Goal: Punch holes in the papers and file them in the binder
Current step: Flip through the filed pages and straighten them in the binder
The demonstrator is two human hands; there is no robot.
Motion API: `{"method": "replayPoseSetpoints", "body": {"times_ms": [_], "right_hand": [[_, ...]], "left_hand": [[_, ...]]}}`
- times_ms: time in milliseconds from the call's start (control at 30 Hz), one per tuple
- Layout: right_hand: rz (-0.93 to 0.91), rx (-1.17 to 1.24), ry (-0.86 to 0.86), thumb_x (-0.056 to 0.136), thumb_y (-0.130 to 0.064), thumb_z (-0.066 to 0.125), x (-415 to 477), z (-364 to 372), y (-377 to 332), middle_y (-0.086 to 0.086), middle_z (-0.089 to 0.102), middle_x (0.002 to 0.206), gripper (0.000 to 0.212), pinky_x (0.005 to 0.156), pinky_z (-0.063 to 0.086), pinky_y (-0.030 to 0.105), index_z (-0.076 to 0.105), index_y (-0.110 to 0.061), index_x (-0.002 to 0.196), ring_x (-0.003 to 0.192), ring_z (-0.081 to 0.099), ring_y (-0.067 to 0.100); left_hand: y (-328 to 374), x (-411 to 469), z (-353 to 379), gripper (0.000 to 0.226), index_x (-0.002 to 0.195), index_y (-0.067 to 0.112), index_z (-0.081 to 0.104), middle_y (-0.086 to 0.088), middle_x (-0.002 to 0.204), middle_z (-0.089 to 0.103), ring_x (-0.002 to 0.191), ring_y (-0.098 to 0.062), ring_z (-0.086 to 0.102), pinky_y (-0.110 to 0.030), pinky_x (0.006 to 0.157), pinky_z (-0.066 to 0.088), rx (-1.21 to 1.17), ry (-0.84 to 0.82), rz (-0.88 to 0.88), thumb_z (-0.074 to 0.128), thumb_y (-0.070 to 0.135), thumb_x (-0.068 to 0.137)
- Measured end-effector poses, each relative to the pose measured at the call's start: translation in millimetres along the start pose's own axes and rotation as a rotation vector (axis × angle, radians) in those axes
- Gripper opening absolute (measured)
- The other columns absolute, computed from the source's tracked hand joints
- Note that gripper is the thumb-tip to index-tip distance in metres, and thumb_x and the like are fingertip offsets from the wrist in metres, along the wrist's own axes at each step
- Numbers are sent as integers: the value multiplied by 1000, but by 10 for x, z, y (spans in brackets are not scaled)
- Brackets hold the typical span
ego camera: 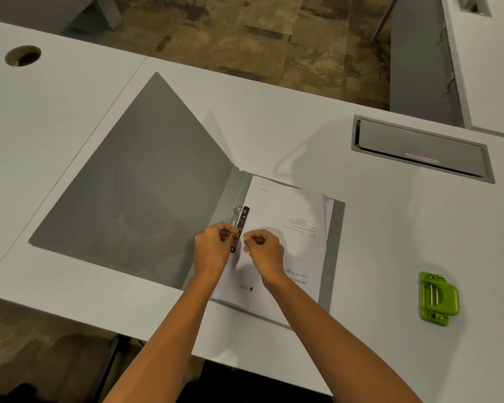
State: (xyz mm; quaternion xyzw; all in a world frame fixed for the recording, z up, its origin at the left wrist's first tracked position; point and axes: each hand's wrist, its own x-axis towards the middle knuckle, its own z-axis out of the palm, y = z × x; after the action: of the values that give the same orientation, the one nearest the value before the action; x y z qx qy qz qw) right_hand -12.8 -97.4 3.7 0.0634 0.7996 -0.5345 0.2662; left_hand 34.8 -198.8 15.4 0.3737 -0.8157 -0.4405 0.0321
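Head view: open grey binder (146, 181) lying flat on the white table (303, 123), with its lower corner close to the near edge. The front cover is spread to the left, and the back cover carries the stack of papers (285, 216) on the right. The top sheet is printed, and its heading reads upside down from the wearer's side. A black ring mechanism (242, 219) runs along the spine, touching the left edge of the stack; a metal ring shows at its far end.

Left hand (213, 247): fingers curled, gripping the near end of the ring mechanism from the cover side. Right hand (264, 248): fingers curled, thumb and forefinger pinching the left edge of the papers just beside the mechanism. The two hands sit close together, one on each side of the spine, and both forearms reach in over the near edge of the table.

A green hole punch (438, 298) lies on the table well to the right of the binder, near the right part of the near edge, apart from both hands. A grey cable hatch (419, 149) is set into the tabletop towards the far edge on the right. A round cable hole (23, 55) sits near the far left corner. Patterned brown floor (245, 30) shows beyond the far edge.
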Motion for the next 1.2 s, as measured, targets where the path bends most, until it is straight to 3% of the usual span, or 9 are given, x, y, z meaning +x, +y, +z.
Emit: {"method": "replayPoseSetpoints", "body": {"times_ms": [200, 300, 367, 433, 500, 667, 800, 1000, 1200], "right_hand": [[-269, -250, 89, 88, -6, 62, 23, 5, -20, 2, 60, 100, 22, 68, 44, 5, 59, -14, 108, 85, 59, 11], [-366, -314, 59, 88, -5, 63, 99, 36, -52, 6, 55, 121, 38, 88, 52, 21, 55, -13, 124, 102, 58, 18], [-391, -352, 17, 86, -7, 66, 155, 65, -47, 7, 50, 127, 50, 94, 52, 33, 51, -14, 132, 110, 55, 21], [-388, -382, -28, 83, -12, 71, 199, 86, -35, 7, 47, 128, 60, 98, 50, 36, 47, -15, 137, 116, 51, 23], [-385, -429, -51, 80, -15, 74, 232, 104, -21, 8, 45, 128, 67, 101, 47, 34, 43, -15, 140, 120, 46, 23], [-384, -513, -62, 77, -21, 77, 280, 94, -53, 5, 41, 115, 70, 96, 46, 28, 45, -15, 139, 108, 45, 18], [-402, -520, -70, 74, -21, 79, 304, 58, -75, -1, 34, 101, 64, 85, 44, 21, 51, -15, 132, 94, 38, 11], [-343, -377, -39, 78, -15, 76, 298, 81, 10, -1, 38, 104, 60, 82, 39, 9, 47, -21, 131, 89, 40, 5], [-410, -379, -101, 74, -30, 79, 311, 59, 5, 9, 43, 121, 74, 98, 44, 30, 40, -25, 137, 114, 44, 19]], "left_hand": [[-54, -137, 39, 33, 113, 8, 62, -8, 105, 66, 89, -16, 63, -20, 83, 46, 2, 48, 80, 70, 12, 80], [-91, -199, 56, 38, 116, 8, 62, -8, 109, 65, 91, -15, 62, -20, 88, 45, -16, 42, 74, 70, 11, 79], [-138, -225, 53, 35, 114, 7, 63, -8, 107, 65, 86, -9, 59, -7, 82, 42, -14, 52, 91, 69, 5, 80], [-187, -238, 46, 32, 111, 6, 64, -9, 105, 65, 84, -8, 59, 1, 75, 42, 9, 55, 127, 68, 0, 80], [-235, -236, 34, 29, 108, 6, 66, -9, 102, 66, 83, -11, 62, -6, 78, 48, 24, 52, 156, 67, 0, 80], [-304, -220, 28, 25, 103, 7, 66, -8, 99, 67, 81, -14, 65, -16, 81, 53, 34, 60, 171, 69, 1, 79], [-294, -222, 35, 31, 104, 8, 66, -7, 98, 67, 79, -8, 60, 1, 71, 42, 33, 53, 165, 73, -1, 75], [-262, -191, 34, 50, 123, 10, 60, -8, 108, 60, 88, -12, 58, -6, 77, 46, 63, 3, 166, 72, -1, 75], [-239, -201, 93, 44, 120, 8, 62, -11, 107, 60, 88, -12, 55, -15, 84, 43, 138, 48, 202, 72, 5, 77]]}}
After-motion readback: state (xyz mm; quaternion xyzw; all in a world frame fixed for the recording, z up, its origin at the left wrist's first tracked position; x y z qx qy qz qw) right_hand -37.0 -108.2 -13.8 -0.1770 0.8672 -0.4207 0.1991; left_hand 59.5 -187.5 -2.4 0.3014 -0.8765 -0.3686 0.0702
